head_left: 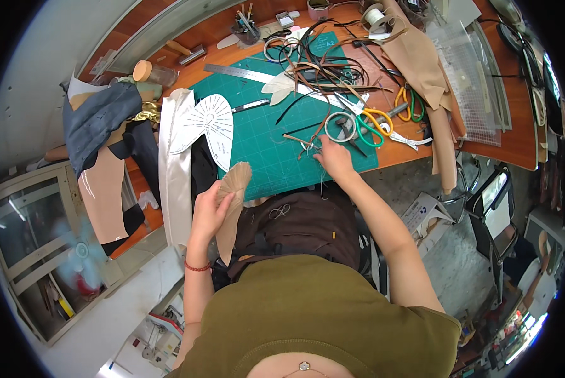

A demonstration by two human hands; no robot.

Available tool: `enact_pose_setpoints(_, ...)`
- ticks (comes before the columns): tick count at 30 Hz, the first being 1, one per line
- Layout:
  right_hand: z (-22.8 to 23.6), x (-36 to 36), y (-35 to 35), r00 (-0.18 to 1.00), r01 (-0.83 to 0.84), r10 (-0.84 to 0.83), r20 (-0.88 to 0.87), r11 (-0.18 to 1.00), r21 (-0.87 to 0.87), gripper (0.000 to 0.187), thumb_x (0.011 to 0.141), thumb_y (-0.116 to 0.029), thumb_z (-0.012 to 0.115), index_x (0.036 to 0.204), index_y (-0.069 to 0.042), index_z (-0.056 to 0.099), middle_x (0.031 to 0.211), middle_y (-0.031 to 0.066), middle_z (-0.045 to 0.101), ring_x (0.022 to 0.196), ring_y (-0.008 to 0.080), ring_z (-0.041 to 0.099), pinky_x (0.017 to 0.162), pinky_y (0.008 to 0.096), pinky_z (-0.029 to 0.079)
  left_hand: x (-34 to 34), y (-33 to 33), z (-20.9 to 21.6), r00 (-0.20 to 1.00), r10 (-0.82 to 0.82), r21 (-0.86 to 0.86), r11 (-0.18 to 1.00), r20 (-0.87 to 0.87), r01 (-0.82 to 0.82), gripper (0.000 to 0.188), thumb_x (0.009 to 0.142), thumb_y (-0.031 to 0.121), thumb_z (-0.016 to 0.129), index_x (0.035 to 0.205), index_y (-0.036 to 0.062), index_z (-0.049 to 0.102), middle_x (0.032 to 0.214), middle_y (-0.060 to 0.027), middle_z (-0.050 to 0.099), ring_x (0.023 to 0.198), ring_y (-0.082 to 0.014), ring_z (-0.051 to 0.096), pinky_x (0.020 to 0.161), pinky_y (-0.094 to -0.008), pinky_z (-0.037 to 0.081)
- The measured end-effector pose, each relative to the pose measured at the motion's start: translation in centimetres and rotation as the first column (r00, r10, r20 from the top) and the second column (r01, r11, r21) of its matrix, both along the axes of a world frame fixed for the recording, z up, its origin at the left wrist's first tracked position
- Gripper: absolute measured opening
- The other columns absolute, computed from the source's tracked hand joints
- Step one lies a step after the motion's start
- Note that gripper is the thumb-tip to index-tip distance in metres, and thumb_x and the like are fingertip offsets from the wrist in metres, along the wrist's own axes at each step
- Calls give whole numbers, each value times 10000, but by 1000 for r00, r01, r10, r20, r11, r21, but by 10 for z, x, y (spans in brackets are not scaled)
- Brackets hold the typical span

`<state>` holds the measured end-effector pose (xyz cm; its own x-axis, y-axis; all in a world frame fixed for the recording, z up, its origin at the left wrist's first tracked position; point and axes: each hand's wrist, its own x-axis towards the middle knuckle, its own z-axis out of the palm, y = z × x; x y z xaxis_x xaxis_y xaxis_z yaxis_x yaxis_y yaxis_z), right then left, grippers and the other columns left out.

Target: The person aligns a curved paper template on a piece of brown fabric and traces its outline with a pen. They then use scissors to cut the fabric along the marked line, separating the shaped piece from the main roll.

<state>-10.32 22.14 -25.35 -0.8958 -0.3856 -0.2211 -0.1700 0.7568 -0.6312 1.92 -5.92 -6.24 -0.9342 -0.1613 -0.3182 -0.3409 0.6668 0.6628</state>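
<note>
My left hand [211,211] is closed on a tan leather piece [237,183] with fine pleats fanned across its upper end, held up in front of my lap. Its lower part narrows downward beside my wrist. My right hand [335,159] is at the front right of the green cutting mat [263,160], fingers curled together at some pale thread [309,146]. A loose strand hangs below that hand. Just beyond its fingers lie a roll of white tape [340,128] and green-handled scissors [370,131].
A white paper pattern [216,126] lies at the mat's left, near a craft knife [251,106]. A steel ruler [238,72] and tangled leather strips [333,69] cover the mat's far side. Yellow-handled scissors [383,120] and a tan leather roll [443,138] are at right; a glass jar [159,74] stands far left.
</note>
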Motion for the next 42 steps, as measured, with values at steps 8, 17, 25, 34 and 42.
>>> enact_pose_setpoints(8,29,-18,14,967,245,-215,140,933,-263,225,787,-224,725,853,-35,622,774,178,672,716,350,657,653,413,518,9,-10,-9,998,55,110,993,-11,-53,209,870,82,631,1046,-25,598,876,-185,689,827,-289,696,712,-331,510)
enact_pose_setpoints(17,113,-156,40,939,169,-193,-284,980,-107,314,765,-314,746,824,-22,648,713,179,629,698,358,628,630,445,473,11,-11,-8,997,76,132,989,-20,-72,208,877,74,632,1050,-36,595,895,-178,697,817,-216,698,704,-310,513)
enact_pose_setpoints(25,112,-188,66,907,193,-367,-209,799,-569,250,873,-239,679,788,-9,630,606,37,587,552,132,515,527,305,391,9,-10,-12,968,252,410,881,18,-237,260,898,58,630,1133,-45,587,1007,-96,690,883,-125,646,783,-276,514)
enact_pose_setpoints(34,117,-34,190,762,484,-128,634,763,-427,162,821,-217,732,802,-114,609,667,-92,512,569,5,424,493,202,290,-46,-3,-4,950,173,823,476,260,-312,350,907,69,626,1235,-16,538,1169,-84,636,1028,-137,615,913,-298,479)
enact_pose_setpoints(42,39,56,240,824,494,-510,247,860,131,397,731,-270,775,1076,-90,694,727,87,661,702,261,657,683,348,512,-83,5,-49,936,-67,809,526,346,-261,410,878,124,679,1245,12,533,1160,-61,636,1067,-140,596,932,-325,464)
